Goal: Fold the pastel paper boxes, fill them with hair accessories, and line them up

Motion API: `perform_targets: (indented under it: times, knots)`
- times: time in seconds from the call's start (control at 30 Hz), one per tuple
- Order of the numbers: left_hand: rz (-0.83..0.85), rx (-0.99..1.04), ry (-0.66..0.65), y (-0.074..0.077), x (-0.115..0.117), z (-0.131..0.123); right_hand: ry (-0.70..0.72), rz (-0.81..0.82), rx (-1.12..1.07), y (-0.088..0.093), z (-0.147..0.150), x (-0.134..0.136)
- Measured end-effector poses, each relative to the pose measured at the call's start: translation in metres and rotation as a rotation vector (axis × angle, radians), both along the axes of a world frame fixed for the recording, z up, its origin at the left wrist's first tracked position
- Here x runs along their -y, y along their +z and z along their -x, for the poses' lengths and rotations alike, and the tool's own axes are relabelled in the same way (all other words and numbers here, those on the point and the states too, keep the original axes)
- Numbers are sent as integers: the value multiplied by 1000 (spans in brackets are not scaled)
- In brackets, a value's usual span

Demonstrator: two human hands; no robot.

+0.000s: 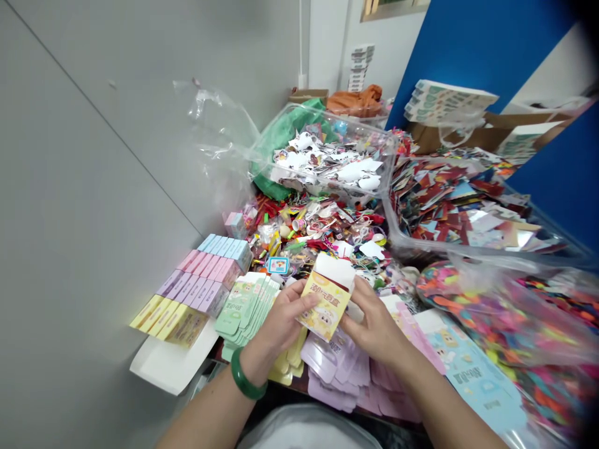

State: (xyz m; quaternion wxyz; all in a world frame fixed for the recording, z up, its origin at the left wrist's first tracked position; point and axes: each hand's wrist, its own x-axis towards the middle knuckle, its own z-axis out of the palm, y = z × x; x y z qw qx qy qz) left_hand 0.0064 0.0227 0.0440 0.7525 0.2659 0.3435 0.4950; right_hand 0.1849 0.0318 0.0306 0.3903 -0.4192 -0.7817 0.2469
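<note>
A small yellow cardboard box (pixel 324 307) with its white top flap up is held between both hands. My left hand (pixel 284 315), below a green bangle (pixel 246 376), grips its left side with the thumb across the front. On the right edge of the box, my right hand (pixel 374 321) has its fingers and thumb closed. Beneath the hands lie flat cartons in stacks: green ones (pixel 246 308), yellow ones (pixel 292 358), purple ones (pixel 332 371), pink ones (pixel 414 327) and blue ones (pixel 482 377). What is inside the box is hidden.
Rows of finished-looking boxes (pixel 199 284) stand on a white tray (pixel 173 368) by the grey wall. A heap of small trinkets (pixel 309 227) covers the table's middle. Behind are clear bins (pixel 390 212) of paper pieces; a plastic bag (pixel 505 312) of colourful items bulges at right.
</note>
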Motion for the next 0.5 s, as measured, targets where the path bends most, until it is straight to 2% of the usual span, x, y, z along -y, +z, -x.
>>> perform_targets:
  times: [0.17,0.27,0.4,0.5]
  knots:
    - [5,5,-7,-9,6,-4,16,308,-201,-3,2,3]
    - [4,-14,-7,-11,9,-8,-20,458,-258,-7,4,2]
    - [-34,-38,-15,-8,10,-8,-70,546,-276,-9,5,0]
    - [-46,-120,-35,-5,8,0,-171,560,-343,-6,-6,-3]
